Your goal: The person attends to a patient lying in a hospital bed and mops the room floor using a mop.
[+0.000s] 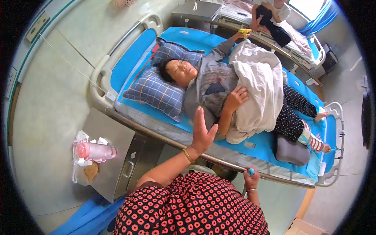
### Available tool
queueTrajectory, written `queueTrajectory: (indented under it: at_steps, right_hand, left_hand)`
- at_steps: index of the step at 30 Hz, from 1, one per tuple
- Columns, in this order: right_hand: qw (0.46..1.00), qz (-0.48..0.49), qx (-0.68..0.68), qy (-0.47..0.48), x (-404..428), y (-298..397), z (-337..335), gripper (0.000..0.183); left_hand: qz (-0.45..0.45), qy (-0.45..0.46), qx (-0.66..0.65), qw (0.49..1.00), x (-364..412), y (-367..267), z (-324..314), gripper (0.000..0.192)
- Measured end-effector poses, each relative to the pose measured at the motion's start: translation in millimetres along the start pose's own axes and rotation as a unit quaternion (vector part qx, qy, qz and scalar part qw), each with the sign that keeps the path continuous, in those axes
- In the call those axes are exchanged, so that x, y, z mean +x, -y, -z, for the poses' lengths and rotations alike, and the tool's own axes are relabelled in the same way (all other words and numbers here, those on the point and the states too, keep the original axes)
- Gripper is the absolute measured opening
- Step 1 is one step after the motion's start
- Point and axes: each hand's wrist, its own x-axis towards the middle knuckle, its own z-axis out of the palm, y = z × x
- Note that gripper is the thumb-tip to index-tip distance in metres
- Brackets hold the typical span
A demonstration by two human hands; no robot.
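My left hand (202,132) is raised with its fingers up and thumb apart. It holds nothing and appears above the near edge of the hospital bed (180,133). At the bed's metal side rail (147,130), my right hand (251,178) is closed around a small turquoise object (250,171) with a rounded end. What that object is cannot be told. On the blue mattress cover (261,144) lies a person (217,79) on their back, with a pale blanket (255,91) over the middle. A plaid pillow (158,91) is beside their head.
A pink-lidded bottle (100,151) lies on the metal bedside cabinet (108,126) at left. A grey cushion (292,149) supports the person's strapped lower leg (314,142). Their far hand holds a yellow object (244,31). Another person (273,17) sits on a second bed (296,50).
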Motion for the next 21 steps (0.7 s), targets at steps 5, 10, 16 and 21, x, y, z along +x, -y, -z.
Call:
queueTrajectory:
  at_steps: [5,10,16,21]
  right_hand:
    - [0.999,-0.004,-0.038,0.034,-4,-2,9,0.012]
    - [0.999,-0.014,0.024,0.044,-3,11,6,0.013]
    - [0.998,-0.021,0.025,0.052,1,19,9,0.010]
    - [0.998,-0.024,0.045,0.042,-3,6,7,0.010]
  left_hand:
    - [-0.024,0.232,-0.116,0.965,-14,-8,18,0.038]
    - [0.058,0.357,-0.098,0.927,-62,14,9,0.024]
    - [0.098,0.393,-0.134,0.904,-66,22,7,0.022]
    - [0.097,0.427,-0.119,0.891,-71,36,3,0.021]
